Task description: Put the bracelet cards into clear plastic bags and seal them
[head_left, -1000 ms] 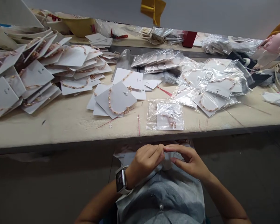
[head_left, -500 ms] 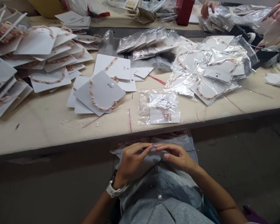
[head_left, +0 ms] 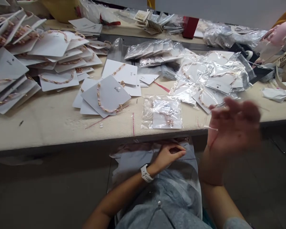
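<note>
My left hand (head_left: 170,156), with a white watch (head_left: 146,173) on its wrist, is over my lap below the table edge. Its thumb and index tip are pinched together; whatever sits between them is too small to make out. My right hand (head_left: 233,130) is raised at the table's front edge, palm showing, its loosely bent fingers apart and blurred by motion. No held thing shows in it. A thin pale strip (head_left: 212,128) appears beside its thumb side. Nearest on the table lies a clear bag (head_left: 166,114) holding a white card with a pinkish bracelet.
Left of the bag lie white cards with beaded bracelets (head_left: 107,97). A tall pile of similar cards (head_left: 54,60) fills the table's left. Bagged cards (head_left: 212,73) are heaped at right. A red box (head_left: 190,28) stands behind. Red thread (head_left: 133,124) lies near the front edge.
My hands, which met at the fingertips over my lap, are now apart. The right has risen to the right; the left has shifted slightly right. Another person's hand at the back is gone from view.
</note>
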Tool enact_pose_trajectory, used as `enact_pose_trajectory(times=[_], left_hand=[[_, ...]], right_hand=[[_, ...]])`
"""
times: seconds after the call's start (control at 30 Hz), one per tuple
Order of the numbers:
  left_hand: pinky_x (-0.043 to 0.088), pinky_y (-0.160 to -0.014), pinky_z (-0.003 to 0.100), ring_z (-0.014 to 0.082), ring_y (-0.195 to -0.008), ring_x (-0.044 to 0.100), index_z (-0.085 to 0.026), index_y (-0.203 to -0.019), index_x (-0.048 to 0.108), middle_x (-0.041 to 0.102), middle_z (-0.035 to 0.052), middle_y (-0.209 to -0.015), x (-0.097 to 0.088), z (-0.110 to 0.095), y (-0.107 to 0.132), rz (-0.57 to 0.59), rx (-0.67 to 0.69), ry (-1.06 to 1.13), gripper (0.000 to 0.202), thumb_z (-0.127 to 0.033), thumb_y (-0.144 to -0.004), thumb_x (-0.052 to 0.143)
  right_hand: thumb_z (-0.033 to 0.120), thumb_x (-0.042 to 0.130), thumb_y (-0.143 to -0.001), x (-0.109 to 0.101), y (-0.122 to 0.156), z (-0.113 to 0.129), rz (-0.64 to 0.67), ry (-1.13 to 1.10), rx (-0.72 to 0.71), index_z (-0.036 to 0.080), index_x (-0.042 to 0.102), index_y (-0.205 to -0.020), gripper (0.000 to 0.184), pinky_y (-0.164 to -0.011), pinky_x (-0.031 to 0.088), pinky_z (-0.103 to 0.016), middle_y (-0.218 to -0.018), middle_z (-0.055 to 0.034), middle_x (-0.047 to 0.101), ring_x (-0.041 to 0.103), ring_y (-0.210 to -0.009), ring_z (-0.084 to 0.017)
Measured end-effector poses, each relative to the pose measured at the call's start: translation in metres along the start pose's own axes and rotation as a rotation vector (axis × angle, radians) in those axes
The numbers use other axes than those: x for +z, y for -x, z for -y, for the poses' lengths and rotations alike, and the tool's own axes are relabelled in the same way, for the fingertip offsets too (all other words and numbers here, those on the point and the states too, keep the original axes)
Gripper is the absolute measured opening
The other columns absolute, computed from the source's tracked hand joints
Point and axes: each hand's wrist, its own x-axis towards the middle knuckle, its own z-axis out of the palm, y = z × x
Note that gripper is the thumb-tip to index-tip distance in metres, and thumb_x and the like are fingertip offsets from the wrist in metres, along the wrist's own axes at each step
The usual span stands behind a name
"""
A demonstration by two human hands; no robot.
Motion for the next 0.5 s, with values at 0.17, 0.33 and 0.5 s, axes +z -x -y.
enact_pose_trajectory(times=[0.17, 0.33, 0.5], left_hand=[[0.046, -0.101, 0.038, 0.0292, -0.123, 0.053, -0.024, -0.132, 0.051, 0.057, 0.0118, -0.131, 0.034, 0.001, -0.019, 0.251, 0.026, 0.323, 0.093, -0.056, -0.053, 0.087], [0.045, -0.1, 0.036, 0.0309, -0.116, 0.055, -0.021, -0.111, 0.065, 0.066, 0.0074, -0.113, 0.047, 0.006, -0.029, -0.04, -0.041, 0.547, 0.086, -0.075, -0.045, 0.078], [0.052, -0.091, 0.04, 0.0307, -0.105, 0.064, -0.019, -0.094, 0.068, 0.072, 0.01, -0.098, 0.058, 0.017, -0.022, -0.059, -0.175, 0.598, 0.068, -0.08, -0.069, 0.051]], right_hand=[[0.016, 0.023, -0.075, 0.052, -0.057, 0.016, -0.113, -0.076, 0.089, 0.02, 0.013, -0.152, 0.078, -0.068, 0.051, -0.03, -0.125, -0.0093, 0.056, 0.062, -0.106, -0.02], [0.023, 0.025, -0.079, 0.068, -0.069, 0.02, -0.004, -0.136, 0.053, 0.027, -0.026, -0.149, 0.087, -0.073, 0.05, -0.04, -0.136, -0.0063, 0.053, 0.06, -0.108, -0.029], [0.041, 0.031, -0.086, 0.053, -0.081, 0.029, 0.145, -0.064, -0.174, 0.042, 0.037, -0.144, 0.059, -0.092, 0.045, -0.046, -0.127, -0.0018, 0.058, 0.057, -0.108, -0.031]])
